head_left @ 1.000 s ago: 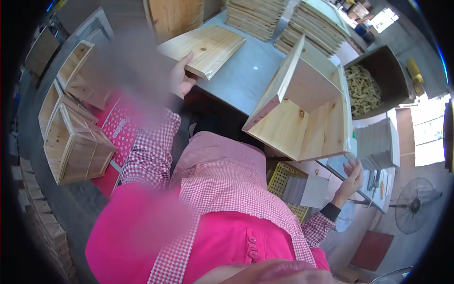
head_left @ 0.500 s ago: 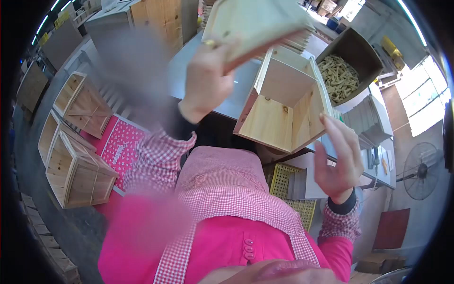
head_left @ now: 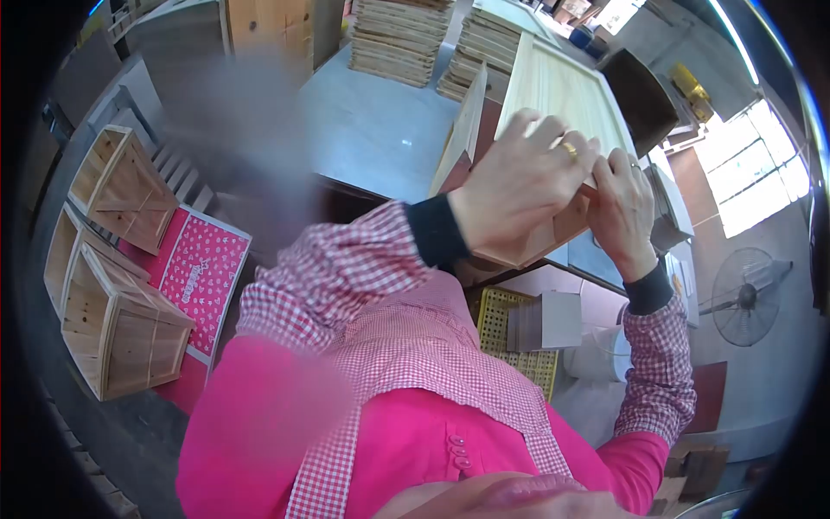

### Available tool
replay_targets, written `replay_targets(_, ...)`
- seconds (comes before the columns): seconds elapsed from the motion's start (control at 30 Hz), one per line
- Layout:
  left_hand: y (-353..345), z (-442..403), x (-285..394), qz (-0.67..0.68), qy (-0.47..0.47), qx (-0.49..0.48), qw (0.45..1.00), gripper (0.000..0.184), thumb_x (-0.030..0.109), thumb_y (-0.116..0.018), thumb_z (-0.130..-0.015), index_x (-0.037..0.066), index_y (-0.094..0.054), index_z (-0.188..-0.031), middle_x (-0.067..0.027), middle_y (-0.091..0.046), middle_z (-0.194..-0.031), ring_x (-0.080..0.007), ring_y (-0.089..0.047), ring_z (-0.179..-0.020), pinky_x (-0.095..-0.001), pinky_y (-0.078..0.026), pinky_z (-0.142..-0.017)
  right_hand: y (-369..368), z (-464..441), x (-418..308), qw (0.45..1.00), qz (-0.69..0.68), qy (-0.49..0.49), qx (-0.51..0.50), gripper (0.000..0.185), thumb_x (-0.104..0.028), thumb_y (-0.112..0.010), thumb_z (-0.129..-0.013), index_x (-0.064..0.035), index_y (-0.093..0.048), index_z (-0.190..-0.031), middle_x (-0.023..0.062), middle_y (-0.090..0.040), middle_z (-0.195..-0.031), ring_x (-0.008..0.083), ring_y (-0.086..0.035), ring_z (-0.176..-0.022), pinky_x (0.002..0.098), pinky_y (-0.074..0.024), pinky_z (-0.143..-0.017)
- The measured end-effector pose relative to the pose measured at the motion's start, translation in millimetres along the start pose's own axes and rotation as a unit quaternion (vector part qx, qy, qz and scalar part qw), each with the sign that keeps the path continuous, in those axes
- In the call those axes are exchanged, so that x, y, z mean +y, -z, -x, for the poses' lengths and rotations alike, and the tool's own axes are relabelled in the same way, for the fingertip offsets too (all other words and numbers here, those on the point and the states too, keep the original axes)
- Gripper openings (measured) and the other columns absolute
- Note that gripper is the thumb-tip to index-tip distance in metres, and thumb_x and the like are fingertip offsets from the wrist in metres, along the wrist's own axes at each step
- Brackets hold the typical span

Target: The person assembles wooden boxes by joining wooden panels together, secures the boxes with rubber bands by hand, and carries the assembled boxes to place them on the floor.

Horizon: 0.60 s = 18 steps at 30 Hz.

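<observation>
My left hand, a ring on one finger, is closed on the near edge of a framed wooden panel. Beside it, my right hand grips the same edge near its right corner. The panel lies tilted over the open wooden box, hiding most of its inside. Part of the box's lower front shows beneath my hands. The box stands at the front of the pale blue-topped table.
Stacks of wooden panels stand at the back of the table. Wooden boxes sit at the left by a pink patterned sheet. A yellow basket is below the table; a fan stands at right.
My left hand has carried the panel from the left across onto the box. My right hand has come up from the lower right and closed on the panel's edge.
</observation>
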<state>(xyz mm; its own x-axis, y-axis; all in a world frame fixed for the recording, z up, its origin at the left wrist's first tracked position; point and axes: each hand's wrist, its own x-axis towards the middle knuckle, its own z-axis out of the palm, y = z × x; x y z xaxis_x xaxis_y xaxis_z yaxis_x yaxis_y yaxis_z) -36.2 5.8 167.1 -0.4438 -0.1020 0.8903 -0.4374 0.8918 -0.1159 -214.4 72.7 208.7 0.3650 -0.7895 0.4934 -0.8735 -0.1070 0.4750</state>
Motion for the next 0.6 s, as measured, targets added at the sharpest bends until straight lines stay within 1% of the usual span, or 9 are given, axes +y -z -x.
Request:
replay_targets(0.03, 4.0, 8.7, -2.0, 0.021, 0.015, 0.054, 0.998, 0.045, 0.020, -0.067, -0.075, 0.004, -0.062, -0.116, -0.0069, -0.057, -0.101, -0.0223, -0.054, -0.098, -0.0347, -0.043, -0.086, -4.6, 3.4, 0.1, 1.000, -0.016, 0.004, -0.006, 0.036, -0.005, -0.061, -0.071, -0.0078, -0.057, -0.107, 0.0085, -0.049, -0.086, 0.0266, -0.055, -0.085, 0.0373, -0.0451, -0.071)
replay_targets(0.07, 8.7, 20.6, -9.6, 0.024, 0.015, 0.049, 0.998, 0.045, 0.020, -0.067, -0.075, 0.004, -0.062, -0.116, -0.0069, -0.057, -0.101, -0.0223, -0.054, -0.098, -0.0347, -0.043, -0.086, -8.1, 6.8, -0.1, 0.999, -0.034, 0.008, -0.012, 0.039, -0.003, -0.061, -0.070, -0.0083, -0.057, -0.108, 0.0087, -0.050, -0.086, 0.0267, -0.055, -0.085, 0.0374, -0.0454, -0.072)
replay_targets(0.13, 18.9, 51.7, -28.7, 0.111, 0.161, 0.063, 0.979, 0.052, 0.019, -0.073, -0.076, 0.005, -0.060, -0.124, -0.0069, -0.055, -0.102, -0.0207, -0.052, -0.097, -0.0346, -0.044, -0.087, -14.6, 9.7, 0.2, 0.999, -0.046, 0.003, -0.020, 0.041, -0.002, -0.061, -0.068, -0.0085, -0.057, -0.108, 0.0088, -0.050, -0.086, 0.0268, -0.055, -0.085, 0.0374, -0.0456, -0.072)
replay_targets(0.17, 15.0, 66.3, -39.9, 0.114, 0.162, 0.056, 0.979, 0.052, 0.019, -0.073, -0.076, 0.005, -0.060, -0.124, -0.0069, -0.055, -0.102, -0.0207, -0.052, -0.097, -0.0346, -0.044, -0.087, -18.1, 8.9, 0.6, 0.998, -0.052, 0.000, -0.024, 0.043, 0.000, -0.061, -0.066, -0.0088, -0.057, -0.108, 0.0089, -0.050, -0.087, 0.0269, -0.055, -0.085, 0.0374, -0.0457, -0.073)
replay_targets(0.23, -2.4, 92.7, -58.8, 0.281, 0.296, 0.009, 0.913, 0.056, 0.015, -0.076, -0.078, 0.008, -0.057, -0.130, -0.0056, -0.052, -0.103, -0.0181, -0.052, -0.099, -0.0332, -0.046, -0.089, -23.6, 8.9, -1.4, 0.997, -0.066, -0.003, -0.038, 0.045, 0.001, -0.061, -0.065, -0.0091, -0.057, -0.108, 0.0089, -0.050, -0.087, 0.0270, -0.055, -0.085, 0.0375, -0.0459, -0.073)
replay_targets(0.27, -8.0, 98.0, -61.6, 0.283, 0.300, 0.001, 0.911, 0.056, 0.015, -0.076, -0.078, 0.008, -0.057, -0.130, -0.0056, -0.052, -0.103, -0.0181, -0.052, -0.099, -0.0332, -0.046, -0.089, -26.2, 7.0, -2.9, 0.997, -0.070, 0.002, -0.037, 0.046, 0.002, -0.061, -0.064, -0.0094, -0.057, -0.108, 0.0089, -0.050, -0.087, 0.0271, -0.055, -0.085, 0.0374, -0.0461, -0.073)
replay_targets(0.37, -19.1, 103.5, -66.1, 0.454, 0.339, 0.019, 0.823, 0.052, 0.011, -0.074, -0.082, 0.009, -0.057, -0.131, -0.0028, -0.050, -0.105, -0.0138, -0.051, -0.099, -0.0290, -0.048, -0.089, -33.4, 2.0, -5.1, 0.996, -0.078, 0.008, -0.033, 0.049, 0.004, -0.061, -0.062, -0.0100, -0.058, -0.109, 0.0088, -0.050, -0.088, 0.0271, -0.055, -0.086, 0.0372, -0.0464, -0.074)
replay_targets(0.53, -25.4, 101.9, -64.8, 0.484, 0.334, 0.000, 0.809, 0.049, 0.007, -0.071, -0.084, 0.009, -0.057, -0.130, -0.0010, -0.048, -0.107, -0.0111, -0.051, -0.098, -0.0263, -0.048, -0.089, -42.2, 0.9, -7.1, 0.996, -0.084, 0.017, -0.034, 0.053, 0.005, -0.061, -0.063, -0.0109, -0.059, -0.114, 0.0096, -0.049, -0.088, 0.0283, -0.056, -0.085, 0.0375, -0.0476, -0.073)
replay_targets(0.6, -29.1, 102.5, -66.6, 0.478, 0.320, 0.014, 0.818, 0.047, 0.010, -0.074, -0.081, 0.011, -0.061, -0.126, -0.0016, -0.049, -0.105, -0.0112, -0.052, -0.095, -0.0259, -0.049, -0.084, -46.6, 2.2, -7.3, 0.996, -0.087, 0.018, -0.032, 0.053, 0.005, -0.061, -0.063, -0.0114, -0.060, -0.114, 0.0095, -0.049, -0.089, 0.0285, -0.056, -0.085, 0.0374, -0.0477, -0.073)
